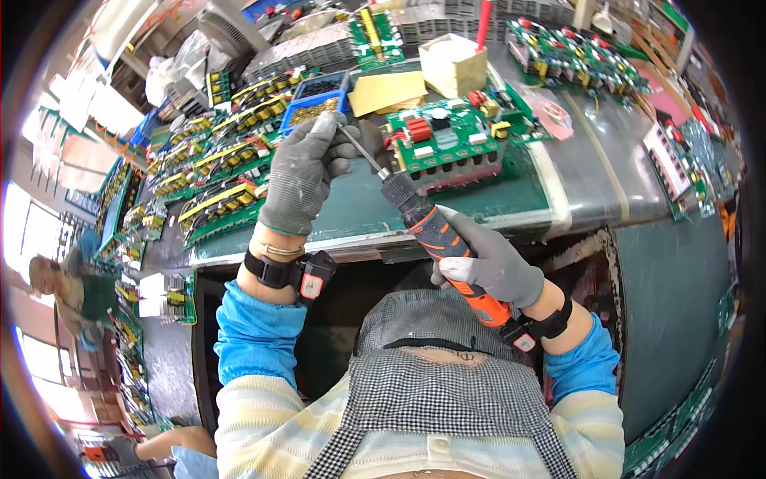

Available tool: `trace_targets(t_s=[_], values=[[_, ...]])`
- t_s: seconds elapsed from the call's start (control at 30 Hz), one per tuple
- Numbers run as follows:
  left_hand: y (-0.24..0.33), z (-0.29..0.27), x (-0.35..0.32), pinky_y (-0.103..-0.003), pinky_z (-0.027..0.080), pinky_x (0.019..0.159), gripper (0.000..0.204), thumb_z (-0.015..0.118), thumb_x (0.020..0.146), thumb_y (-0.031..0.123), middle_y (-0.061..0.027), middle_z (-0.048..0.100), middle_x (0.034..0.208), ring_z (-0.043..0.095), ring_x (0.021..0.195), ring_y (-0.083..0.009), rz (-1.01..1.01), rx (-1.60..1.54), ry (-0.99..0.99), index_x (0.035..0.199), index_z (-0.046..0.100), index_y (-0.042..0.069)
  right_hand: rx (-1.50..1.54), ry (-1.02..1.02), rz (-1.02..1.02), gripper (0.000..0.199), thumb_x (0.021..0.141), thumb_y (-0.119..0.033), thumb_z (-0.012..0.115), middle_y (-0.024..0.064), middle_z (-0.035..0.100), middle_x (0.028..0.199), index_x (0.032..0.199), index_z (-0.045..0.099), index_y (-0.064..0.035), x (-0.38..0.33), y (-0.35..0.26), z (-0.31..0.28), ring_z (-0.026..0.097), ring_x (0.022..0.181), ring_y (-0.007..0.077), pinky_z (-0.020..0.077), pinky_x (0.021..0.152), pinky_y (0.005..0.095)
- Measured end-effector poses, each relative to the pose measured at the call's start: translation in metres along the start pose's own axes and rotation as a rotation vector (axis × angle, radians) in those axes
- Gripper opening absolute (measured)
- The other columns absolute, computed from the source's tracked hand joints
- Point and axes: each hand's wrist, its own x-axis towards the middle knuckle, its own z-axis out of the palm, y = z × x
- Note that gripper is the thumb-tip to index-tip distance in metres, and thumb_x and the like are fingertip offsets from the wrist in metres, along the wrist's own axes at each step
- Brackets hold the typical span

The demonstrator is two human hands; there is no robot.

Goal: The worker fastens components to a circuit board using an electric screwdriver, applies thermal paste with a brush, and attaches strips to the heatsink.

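Note:
My right hand (499,263), in a grey glove, is wrapped round an orange and black electric screwdriver (431,227). The tool slants up and to the left, and its long bit ends by the fingers of my left hand (307,160). That gloved hand is closed in a pinch at the bit's tip; whatever it may hold is too small to make out. Just right of the bit, a green circuit board (451,132) with red, white and yellow parts sits on the bench. Behind my left fingers stands a blue tray (344,102) of small brass-coloured pieces.
Rows of circuit boards (231,203) with yellow parts fill the bench's left side. Yellow cards (387,90) and a paper box (453,68) stand behind the board. More boards (574,60) lie at the far right. Another person (68,283) is at the left.

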Motion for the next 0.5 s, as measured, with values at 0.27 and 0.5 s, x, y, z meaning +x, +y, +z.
trace_targets(t_s=[0.27,0.5], values=[[0.025,0.077,0.01,-0.036,0.042,0.107,0.083,0.079,0.08,0.037,-0.0156,0.048,0.146,0.049,0.131,-0.0273,0.658,1.247,-0.377,0.145,0.042,0.002,0.504,0.174,0.096,0.081,0.085,-0.024,0.068,0.0132,0.064,0.1,0.152,0.03,-0.0009,-0.09,-0.004,-0.013,0.065,0.09,0.0206,0.0521,0.087,0.0373],[-0.03,0.098,0.036,-0.045,0.049,0.099,0.067,0.078,0.077,0.04,-0.0159,0.046,0.144,0.055,0.122,-0.038,0.637,1.648,-0.51,0.134,0.055,0.012,0.548,0.394,0.186,0.086,0.081,-0.031,0.067,0.0142,0.065,0.096,0.152,0.029,0.0,-0.14,0.012,0.002,0.067,0.087,0.0227,0.054,0.081,0.0371]])
